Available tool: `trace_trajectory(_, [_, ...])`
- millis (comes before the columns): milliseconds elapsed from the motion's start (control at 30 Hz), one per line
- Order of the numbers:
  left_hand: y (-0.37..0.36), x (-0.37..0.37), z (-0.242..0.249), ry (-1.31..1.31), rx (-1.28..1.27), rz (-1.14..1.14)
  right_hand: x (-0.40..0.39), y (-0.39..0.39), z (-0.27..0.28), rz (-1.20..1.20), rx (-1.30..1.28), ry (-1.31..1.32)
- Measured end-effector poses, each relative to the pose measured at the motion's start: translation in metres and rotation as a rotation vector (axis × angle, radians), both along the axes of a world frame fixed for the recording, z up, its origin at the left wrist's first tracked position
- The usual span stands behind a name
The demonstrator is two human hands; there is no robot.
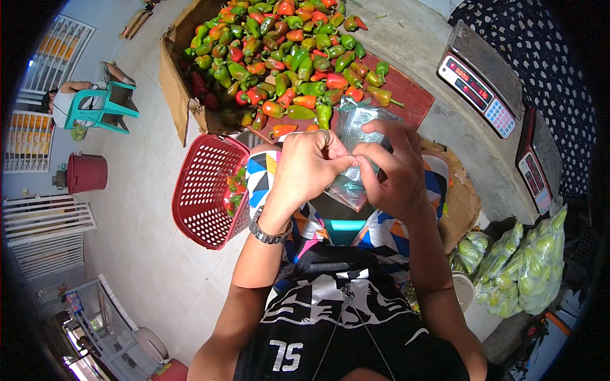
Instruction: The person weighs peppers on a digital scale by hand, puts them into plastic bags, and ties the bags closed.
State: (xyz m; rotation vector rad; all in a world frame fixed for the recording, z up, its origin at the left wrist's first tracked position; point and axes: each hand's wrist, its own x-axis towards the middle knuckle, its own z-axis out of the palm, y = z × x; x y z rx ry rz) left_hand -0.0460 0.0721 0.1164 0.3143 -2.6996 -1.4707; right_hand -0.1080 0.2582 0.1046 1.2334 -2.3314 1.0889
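My left hand (305,164), with a ring and a wristwatch, pinches the edge of a clear plastic bag (359,120) between thumb and fingers. My right hand (397,168) meets it from the other side, thumb and index finger closed on the same edge and the other fingers raised. The bag hangs above my lap and looks flat, with nothing seen inside. Just beyond my hands lies a large pile of red, green and orange peppers (286,63), on a dark red board (416,105) and partly in a cardboard box (173,89).
A red plastic basket (190,206) with some peppers stands at my left knee. To the right are two digital scales (476,92) on a concrete ledge (416,47), and bags of green vegetables (537,260). A person sits on a teal chair (95,105) at far left.
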Motion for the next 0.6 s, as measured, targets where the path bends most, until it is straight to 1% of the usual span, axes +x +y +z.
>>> trace_trajectory(200, [0.0014, 0.0002, 0.0012, 0.028, -0.034, -0.012, 0.0012, -0.0019, 0.0022, -0.014, -0.012, -0.018])
trace_trajectory(433, [0.0020, -0.0004, -0.0010, 0.092, -0.073, -0.033, 0.0014, -0.0013, 0.0035, 0.000, -0.007, 0.024])
trace_trajectory(600, [0.0012, -0.0007, -0.0040, 0.071, -0.051, -0.023, 0.0020, -0.0014, 0.0015, -0.004, -0.002, 0.028])
